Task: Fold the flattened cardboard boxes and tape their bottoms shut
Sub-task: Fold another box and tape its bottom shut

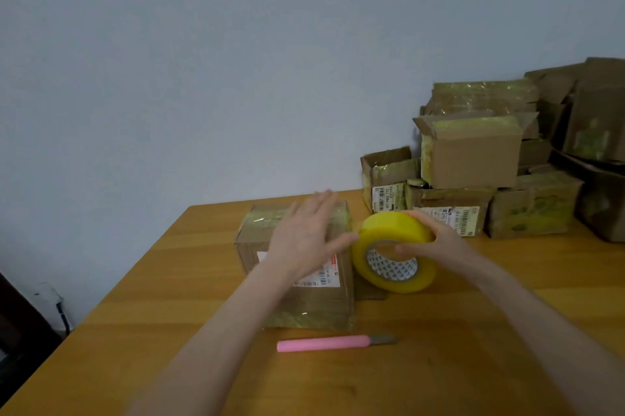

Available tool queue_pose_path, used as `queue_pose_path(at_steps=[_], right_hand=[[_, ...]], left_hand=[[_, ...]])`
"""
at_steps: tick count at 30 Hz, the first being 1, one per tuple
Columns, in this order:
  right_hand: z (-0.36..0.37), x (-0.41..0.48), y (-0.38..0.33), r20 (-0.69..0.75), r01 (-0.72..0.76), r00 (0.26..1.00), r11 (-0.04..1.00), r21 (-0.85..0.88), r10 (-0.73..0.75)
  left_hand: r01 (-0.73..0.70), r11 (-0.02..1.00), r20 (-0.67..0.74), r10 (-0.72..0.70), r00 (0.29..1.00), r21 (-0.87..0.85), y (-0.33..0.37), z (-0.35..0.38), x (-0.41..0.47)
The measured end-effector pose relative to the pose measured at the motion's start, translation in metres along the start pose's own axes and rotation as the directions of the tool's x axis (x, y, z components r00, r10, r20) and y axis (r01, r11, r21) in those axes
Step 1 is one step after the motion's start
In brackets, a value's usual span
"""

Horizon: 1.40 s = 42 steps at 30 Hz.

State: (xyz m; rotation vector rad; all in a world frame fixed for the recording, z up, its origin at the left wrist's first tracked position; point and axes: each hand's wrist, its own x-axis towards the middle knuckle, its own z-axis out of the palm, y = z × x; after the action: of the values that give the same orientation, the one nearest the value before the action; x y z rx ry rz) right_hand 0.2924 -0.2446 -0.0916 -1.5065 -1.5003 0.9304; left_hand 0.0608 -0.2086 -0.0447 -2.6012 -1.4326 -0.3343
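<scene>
At the middle of the table (169,280), I find the cardboard box (314,307) closed and glossy with tape. The left hand (304,236) lies flat over its top, fingers straight and close together, thumb reaching the tape roll (392,229). The right hand (436,239) clamps that roll just beside the box. Risk: the box is merely pressed, so a hard pull may slide it and skew the strip; a forearm may knock the pink knife (334,343). Its contents are hidden; the piled boxes (473,162) appear empty, though blur prevents certainty.
</scene>
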Motion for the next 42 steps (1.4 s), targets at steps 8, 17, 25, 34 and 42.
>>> queue_pose_path(at_steps=[8,17,25,34,42], right_hand=[[0.000,-0.019,0.024,-0.122,-0.013,0.992,0.992,0.127,0.029],[-0.021,-0.026,0.018,-0.095,0.055,0.994,0.998,-0.006,-0.055],[-0.011,-0.025,0.009,-0.064,0.064,0.996,0.997,-0.041,-0.067],[0.002,-0.039,0.015,-0.079,0.097,0.992,0.992,-0.077,-0.103],[0.014,-0.044,0.003,-0.126,0.096,0.985,0.983,-0.156,-0.116]], left_hand=[[-0.097,0.983,0.045,0.090,0.995,0.158,0.007,0.030,0.009],[-0.145,0.979,0.063,0.137,0.989,0.142,-0.014,0.029,0.010],[-0.089,0.987,0.106,0.075,0.992,0.135,-0.031,0.024,0.005],[-0.073,0.987,0.114,0.057,0.992,0.142,-0.038,0.023,0.003],[0.024,0.985,0.067,-0.036,0.997,0.173,-0.023,0.017,-0.014]])
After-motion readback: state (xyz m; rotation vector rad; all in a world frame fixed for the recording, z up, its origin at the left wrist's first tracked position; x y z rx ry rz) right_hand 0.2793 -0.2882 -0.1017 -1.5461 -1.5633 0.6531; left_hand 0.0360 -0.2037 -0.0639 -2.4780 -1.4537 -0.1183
